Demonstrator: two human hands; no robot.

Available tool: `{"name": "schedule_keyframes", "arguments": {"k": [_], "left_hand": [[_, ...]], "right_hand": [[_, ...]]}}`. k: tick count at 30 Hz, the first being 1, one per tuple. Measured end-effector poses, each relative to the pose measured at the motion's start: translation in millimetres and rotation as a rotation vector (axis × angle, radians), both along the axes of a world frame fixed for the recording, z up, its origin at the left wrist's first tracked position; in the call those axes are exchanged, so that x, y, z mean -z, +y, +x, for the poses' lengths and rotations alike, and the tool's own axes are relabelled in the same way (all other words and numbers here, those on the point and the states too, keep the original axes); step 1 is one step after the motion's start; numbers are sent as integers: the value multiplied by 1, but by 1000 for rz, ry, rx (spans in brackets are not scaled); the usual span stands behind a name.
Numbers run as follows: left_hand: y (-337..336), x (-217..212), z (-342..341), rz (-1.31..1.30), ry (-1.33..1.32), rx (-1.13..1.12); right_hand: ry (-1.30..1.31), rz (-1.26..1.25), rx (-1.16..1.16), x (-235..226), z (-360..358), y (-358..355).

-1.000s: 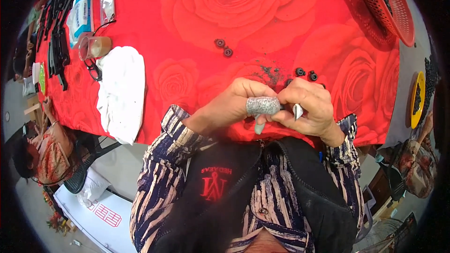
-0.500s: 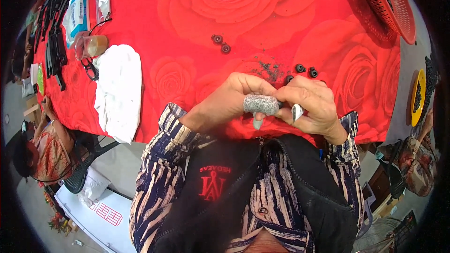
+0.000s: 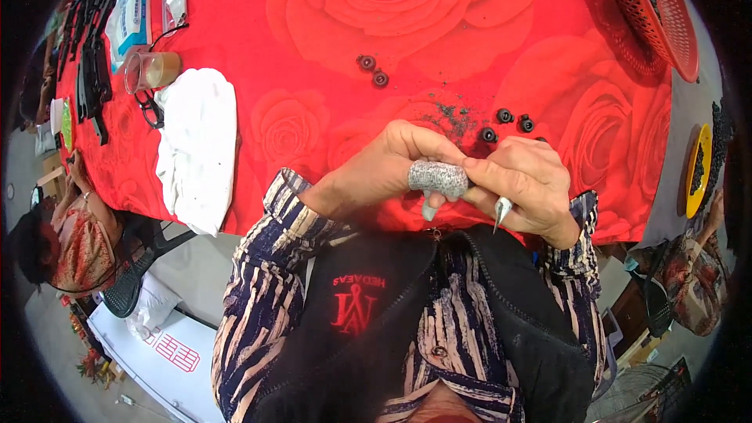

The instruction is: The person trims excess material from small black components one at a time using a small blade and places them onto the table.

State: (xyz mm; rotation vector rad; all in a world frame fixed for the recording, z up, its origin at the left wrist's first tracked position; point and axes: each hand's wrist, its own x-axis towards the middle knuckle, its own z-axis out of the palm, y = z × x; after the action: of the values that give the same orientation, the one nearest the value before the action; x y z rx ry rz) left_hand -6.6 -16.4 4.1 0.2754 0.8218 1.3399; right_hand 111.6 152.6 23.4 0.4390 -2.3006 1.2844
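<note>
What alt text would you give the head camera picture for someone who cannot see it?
Two bare hands meet over a red rose-print tablecloth: the left hand wears a grey finger sleeve, the right hand holds a pointed metal tool. Small black rings lie nearby.

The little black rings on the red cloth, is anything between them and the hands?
Nothing visible. The black rings lie on the bare red cloth just beyond the right hand and left hand. Only dark crumbs lie nearby, off to the side.
</note>
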Motion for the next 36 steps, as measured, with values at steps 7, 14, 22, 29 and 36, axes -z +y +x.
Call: {"name": "schedule_keyframes", "arguments": {"k": [7,14,22,29,36], "left_hand": [[1,0,11,75,51,-232],[0,0,7,154,481,-401],[4,2,9,177,618,-407],[4,5,9,206,642,-401],[5,8,9,246,695,-396]], "right_hand": [[71,136,136,-1,0,-4],[-167,-26,86,-6,-2,2],[-352,-139,150,-10,2,7],[-358,-56,177,-8,-1,4],[-334,-43,165,-3,-1,4]]}}
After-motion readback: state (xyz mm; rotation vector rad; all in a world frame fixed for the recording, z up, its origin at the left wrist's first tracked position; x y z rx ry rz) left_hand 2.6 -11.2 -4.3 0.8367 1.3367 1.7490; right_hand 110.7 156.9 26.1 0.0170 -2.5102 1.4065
